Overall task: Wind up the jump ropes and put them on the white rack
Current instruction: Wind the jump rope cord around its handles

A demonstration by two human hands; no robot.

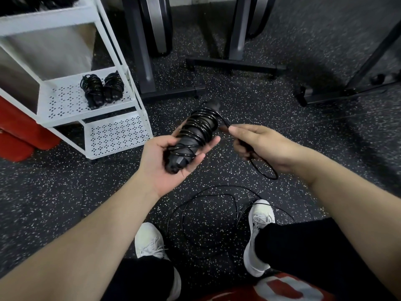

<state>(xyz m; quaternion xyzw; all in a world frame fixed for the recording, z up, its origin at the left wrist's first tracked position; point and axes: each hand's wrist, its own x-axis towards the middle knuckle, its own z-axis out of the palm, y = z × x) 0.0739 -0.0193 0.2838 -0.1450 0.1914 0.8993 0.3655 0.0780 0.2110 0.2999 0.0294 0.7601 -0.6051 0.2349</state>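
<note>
I am looking down at the white rack [86,105], which is standing on the speckled floor [282,127]. Two wound jump ropes [102,89] are lying side by side on its middle perforated shelf, each a tight black bundle with glossy cord wrapped round the handles.

Right of the rack, my left hand [169,157] is cradling the jump rope bundle [193,135] palm up, the fingers [204,148] curling loosely under and round the paired black handles. Shiny black cord is coiling round them in close turns near the far end and looser turns near my palm. The far tip is blurring.

Further right of the rack, my right hand [262,144] is pinching the cord [225,124] between thumb and forefinger just beside the bundle, the other fingers clenching round it. The loose cord [217,205] is trailing down into loops on the floor between my white shoes [258,235].

I am finding no readable writing on the rope or rack.
</note>
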